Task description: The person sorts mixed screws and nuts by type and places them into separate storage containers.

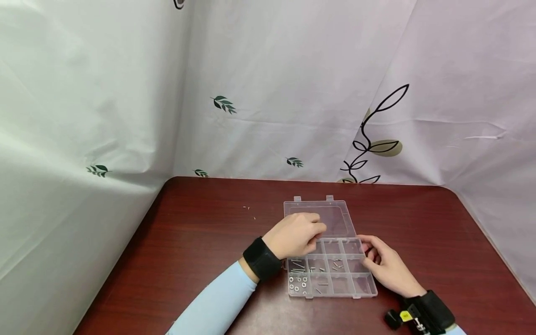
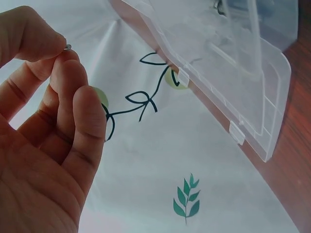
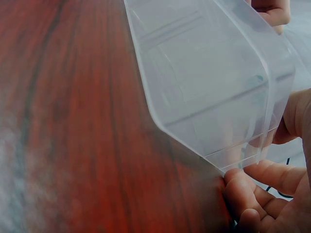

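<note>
A clear plastic compartment box (image 1: 341, 283) lies on the table with its lid (image 1: 339, 223) swung back. Over the box's far left part, my left hand (image 1: 296, 235) pinches a small shiny metal piece (image 2: 68, 47) between thumb and fingertip; most of the piece is hidden by the fingers. My right hand (image 1: 389, 269) grips the right side wall of the box, thumb and fingers at its edge. Ring-shaped metal nuts (image 1: 298, 284) fill the near left compartment. Long thin screws (image 1: 298, 266) lie in the one behind it, and a few short screws (image 1: 337, 265) in a middle compartment.
Several tiny pieces (image 1: 246, 207) lie loose on the dark red wooden table (image 1: 209, 218), left of the lid. White cloth (image 1: 268, 135) with leaf prints hangs along the table's back and sides. Each wrist wears a black strap (image 1: 262, 258).
</note>
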Motion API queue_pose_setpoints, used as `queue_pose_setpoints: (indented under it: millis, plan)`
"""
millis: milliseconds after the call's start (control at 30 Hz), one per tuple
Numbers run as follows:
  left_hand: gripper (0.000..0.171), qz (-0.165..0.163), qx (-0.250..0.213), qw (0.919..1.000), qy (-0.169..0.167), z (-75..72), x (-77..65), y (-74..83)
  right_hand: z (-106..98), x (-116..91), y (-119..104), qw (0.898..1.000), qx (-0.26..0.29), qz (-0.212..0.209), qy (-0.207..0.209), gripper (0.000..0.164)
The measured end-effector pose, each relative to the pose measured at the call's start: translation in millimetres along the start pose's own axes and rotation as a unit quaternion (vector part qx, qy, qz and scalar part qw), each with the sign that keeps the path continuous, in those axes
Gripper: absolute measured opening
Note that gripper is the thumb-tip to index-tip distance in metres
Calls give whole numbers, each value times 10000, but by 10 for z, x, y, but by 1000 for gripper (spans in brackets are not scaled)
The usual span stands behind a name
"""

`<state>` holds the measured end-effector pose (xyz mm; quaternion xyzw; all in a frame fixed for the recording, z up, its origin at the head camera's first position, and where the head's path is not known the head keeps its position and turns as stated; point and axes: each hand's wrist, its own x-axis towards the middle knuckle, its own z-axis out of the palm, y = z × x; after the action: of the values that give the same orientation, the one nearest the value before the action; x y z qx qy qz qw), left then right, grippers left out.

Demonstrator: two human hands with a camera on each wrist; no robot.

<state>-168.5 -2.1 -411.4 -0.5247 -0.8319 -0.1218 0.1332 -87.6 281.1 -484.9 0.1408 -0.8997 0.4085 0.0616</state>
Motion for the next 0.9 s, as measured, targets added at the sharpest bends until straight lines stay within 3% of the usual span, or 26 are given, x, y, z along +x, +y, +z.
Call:
queue_pose_setpoints:
  millis: [267,500,733,900]
  plan:
    - [11,27,21,10000,-28,31,-23,11,14,-1,8,10000,-14,48,-22,49]
    - [38,-215,16,9996,-159,-26,-106,-48,3,-7,34,10000,-2,48,-52,50]
    - [38,-493,-21,9986,-192,-56,-284,-256,9,-6,29,10000,-11,9,-31,51]
    - [33,-902,12,9955,-286,-91,-470,-468,7,-7,24,10000,-27,1,-27,50]
